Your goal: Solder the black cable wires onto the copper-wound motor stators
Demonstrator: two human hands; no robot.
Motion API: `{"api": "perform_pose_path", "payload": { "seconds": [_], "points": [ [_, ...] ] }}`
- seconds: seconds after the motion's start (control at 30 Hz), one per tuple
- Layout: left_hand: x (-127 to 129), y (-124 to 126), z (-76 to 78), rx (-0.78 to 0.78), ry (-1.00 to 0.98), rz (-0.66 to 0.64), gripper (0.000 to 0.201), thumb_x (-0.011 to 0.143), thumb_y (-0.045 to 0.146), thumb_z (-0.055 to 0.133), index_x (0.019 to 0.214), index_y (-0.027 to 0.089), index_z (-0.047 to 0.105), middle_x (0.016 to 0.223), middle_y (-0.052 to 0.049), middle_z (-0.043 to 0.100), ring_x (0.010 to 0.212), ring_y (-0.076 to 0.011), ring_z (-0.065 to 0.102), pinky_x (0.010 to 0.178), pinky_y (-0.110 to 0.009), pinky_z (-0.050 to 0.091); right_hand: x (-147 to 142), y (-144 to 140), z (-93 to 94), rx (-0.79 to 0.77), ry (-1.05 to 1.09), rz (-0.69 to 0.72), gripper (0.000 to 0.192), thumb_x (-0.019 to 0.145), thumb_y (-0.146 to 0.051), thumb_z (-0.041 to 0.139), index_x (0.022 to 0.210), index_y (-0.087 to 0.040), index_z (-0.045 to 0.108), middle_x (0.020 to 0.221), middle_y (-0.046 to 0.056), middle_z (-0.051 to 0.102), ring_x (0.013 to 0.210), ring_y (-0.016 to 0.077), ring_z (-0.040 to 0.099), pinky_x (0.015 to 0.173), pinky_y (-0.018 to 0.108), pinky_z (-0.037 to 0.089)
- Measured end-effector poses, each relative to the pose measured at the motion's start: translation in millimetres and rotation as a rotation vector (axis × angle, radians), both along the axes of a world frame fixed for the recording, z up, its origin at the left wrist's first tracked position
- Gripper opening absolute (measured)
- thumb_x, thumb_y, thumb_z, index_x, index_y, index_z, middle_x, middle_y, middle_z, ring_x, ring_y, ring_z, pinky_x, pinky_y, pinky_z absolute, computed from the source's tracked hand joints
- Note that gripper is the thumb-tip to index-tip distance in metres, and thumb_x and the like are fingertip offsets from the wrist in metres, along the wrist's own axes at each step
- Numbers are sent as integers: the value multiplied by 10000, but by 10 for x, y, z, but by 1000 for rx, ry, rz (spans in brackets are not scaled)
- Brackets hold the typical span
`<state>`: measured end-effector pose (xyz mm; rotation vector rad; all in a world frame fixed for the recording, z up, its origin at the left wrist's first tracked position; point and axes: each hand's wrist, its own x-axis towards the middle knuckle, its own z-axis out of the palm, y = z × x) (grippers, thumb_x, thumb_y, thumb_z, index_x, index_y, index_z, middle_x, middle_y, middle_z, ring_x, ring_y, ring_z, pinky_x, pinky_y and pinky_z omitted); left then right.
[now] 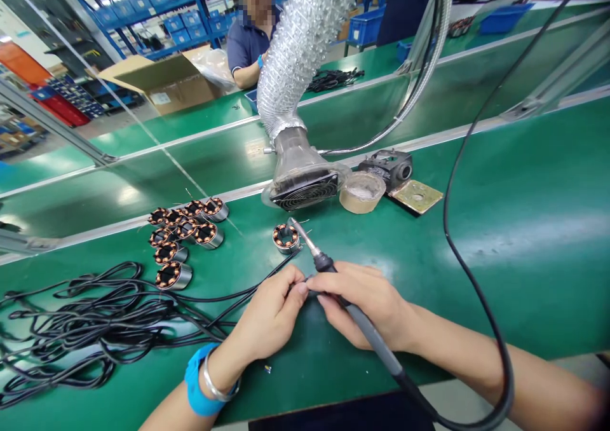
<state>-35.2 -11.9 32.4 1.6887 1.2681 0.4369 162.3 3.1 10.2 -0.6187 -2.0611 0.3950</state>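
My right hand grips a soldering iron like a pen, its tip resting at a small copper-wound motor stator on the green bench. My left hand, with a blue wrist strap and a silver bangle, pinches the end of a thin black cable right beside the right hand's fingers. The iron's black cord loops off to the right and up.
Several more stators lie in a cluster at left, above a tangle of black cables. A fume extractor hose with a fan mouth, a round solder-paste tub, an iron stand and a sponge plate stand behind. Another person sits across the benches.
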Motion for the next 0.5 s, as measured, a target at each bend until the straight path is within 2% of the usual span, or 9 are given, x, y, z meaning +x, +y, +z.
{"api": "perform_pose_path", "payload": {
  "seconds": [0.17, 0.27, 0.4, 0.5],
  "points": [
    [-27, 20, -102, -113, -175, 16, 420, 958, 517, 392, 826, 129, 483, 761, -4, 449, 707, -77, 378, 659, -199, 326, -35, 14, 20, -21, 32, 33, 303, 850, -18, 499, 1128, -131, 534, 766, 42, 559, 664, 124, 478, 599, 248, 431],
    [1, 40, -150, -336, -375, 30, 433, 924, 542, 453, 863, 118, 513, 669, 16, 439, 549, -40, 311, 521, -175, 255, -32, 8, -3, -20, 31, 39, 301, 861, -11, 481, 1131, -139, 523, 761, 40, 554, 664, 124, 471, 589, 248, 426],
    [88, 39, -156, -591, -559, 107, 458, 818, 576, 589, 833, 140, 451, 569, 64, 416, 386, -6, 191, 393, -175, 116, -33, -10, -59, -14, 80, 11, 291, 838, 6, 483, 1075, -159, 521, 794, 44, 576, 694, 130, 521, 600, 251, 448],
    [129, 26, -137, -603, -556, 200, 488, 767, 585, 636, 773, 149, 416, 526, 80, 376, 373, -2, 177, 379, -165, 98, -12, -6, -47, 7, 110, -23, 282, 835, -1, 512, 1067, -162, 526, 791, 40, 595, 690, 130, 538, 616, 256, 467]
  ]
}}
